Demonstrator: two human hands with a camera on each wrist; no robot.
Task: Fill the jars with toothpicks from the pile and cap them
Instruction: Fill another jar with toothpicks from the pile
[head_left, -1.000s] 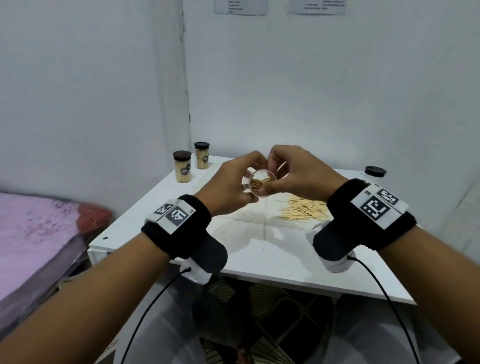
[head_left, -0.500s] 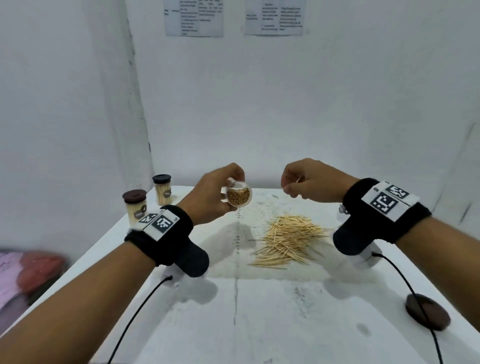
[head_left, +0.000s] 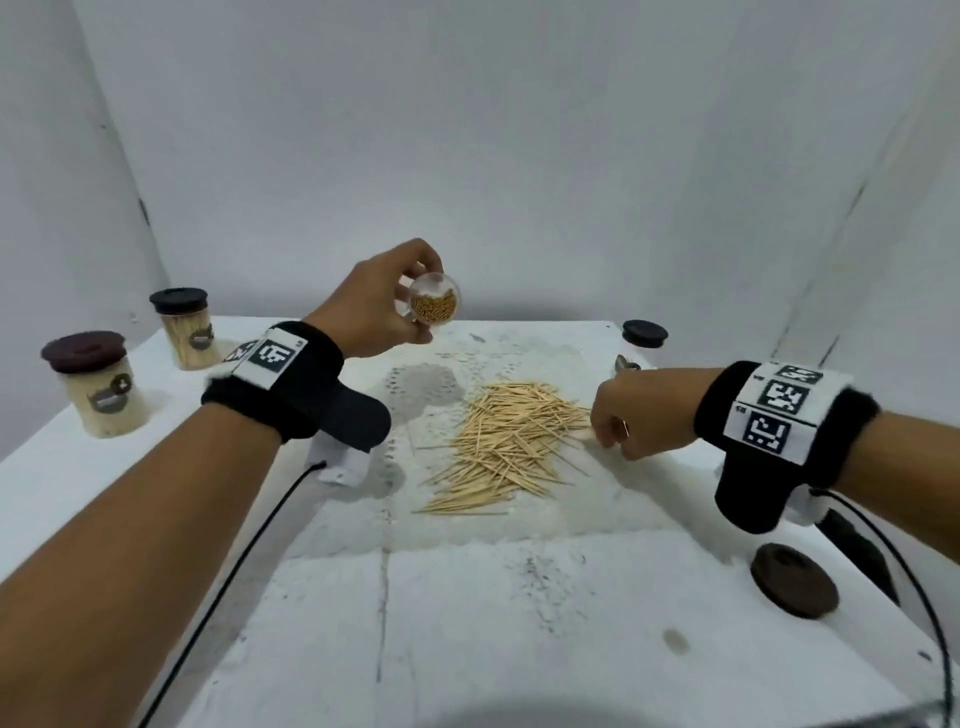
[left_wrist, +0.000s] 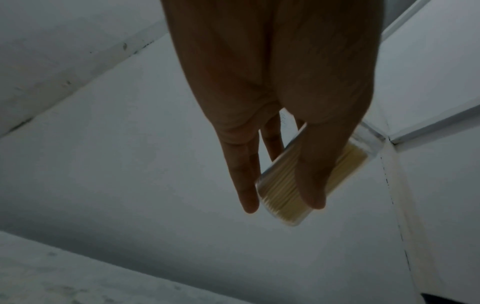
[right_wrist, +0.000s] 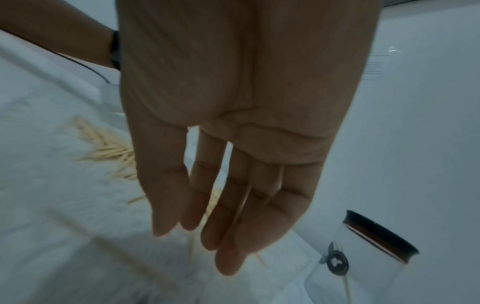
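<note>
My left hand (head_left: 410, 306) grips a clear uncapped jar (head_left: 435, 307), raised above the table with its mouth turned toward me. It is partly filled with toothpicks. In the left wrist view the jar (left_wrist: 350, 162) lies between the thumb and fingers of that hand (left_wrist: 281, 205). The toothpick pile (head_left: 504, 441) lies mid-table. My right hand (head_left: 608, 441) is down at the pile's right edge. Its fingers (right_wrist: 233, 216) point down, nearly straight and close together, over loose toothpicks (right_wrist: 103, 148).
Two capped, full jars (head_left: 104, 384) (head_left: 184, 327) stand at the table's left. A nearly empty clear jar with a black lid (head_left: 644, 332) (right_wrist: 363, 263) stands back right, just beyond my right hand. A brown lid (head_left: 795, 579) lies front right. White walls close in behind.
My right hand left the jar's mouth and dropped to the right edge of the pile. My left hand kept the jar raised. My head tilted down toward the table.
</note>
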